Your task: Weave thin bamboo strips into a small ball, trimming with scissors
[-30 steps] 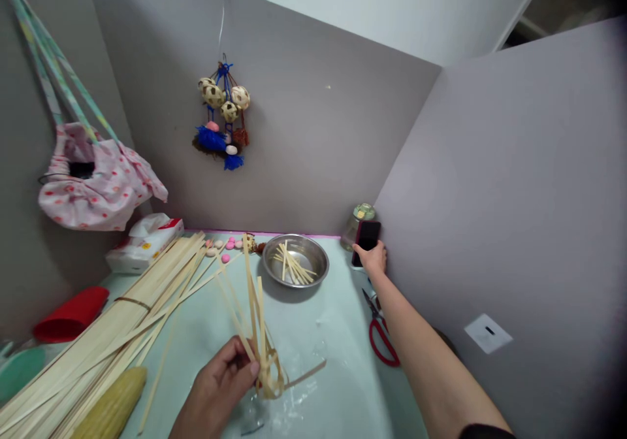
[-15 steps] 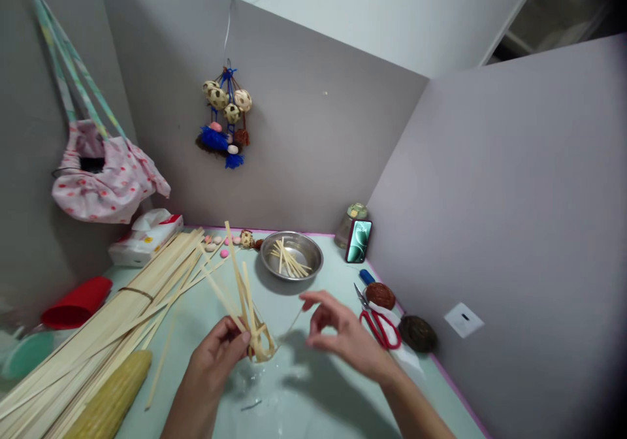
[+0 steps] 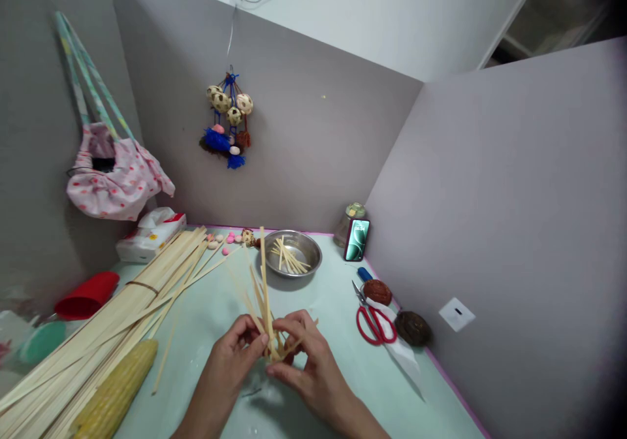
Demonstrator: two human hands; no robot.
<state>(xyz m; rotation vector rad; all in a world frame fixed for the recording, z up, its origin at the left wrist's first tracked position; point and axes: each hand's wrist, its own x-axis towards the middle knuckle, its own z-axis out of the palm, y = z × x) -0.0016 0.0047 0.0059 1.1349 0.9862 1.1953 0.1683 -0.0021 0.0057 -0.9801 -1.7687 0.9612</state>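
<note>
Above the pale-green bench [image 3: 337,302], inside its right edge, the left hand [image 3: 235,354] pinches a weave of flat, cream, wood-like strips [image 3: 269,325]; the right hand [image 3: 316,367] curls against it, pinch unclear. Slackening could unravel it; sharp bending, crack it.

Woven strips [image 3: 266,282]: base partly hidden by fingers of the left hand [image 3: 238,351] and right hand [image 3: 316,360]; left-leaning ends blurred. Forearms [image 3: 206,409]: cropped below. Glass jar [image 3: 341,232]: partly covered by the phone [image 3: 356,242]. Strip bundle [image 3: 117,321] and corn cob [image 3: 117,390]: near ends cut off. Whitish object [image 3: 12,334], left margin: blurred, unidentifiable.
</note>
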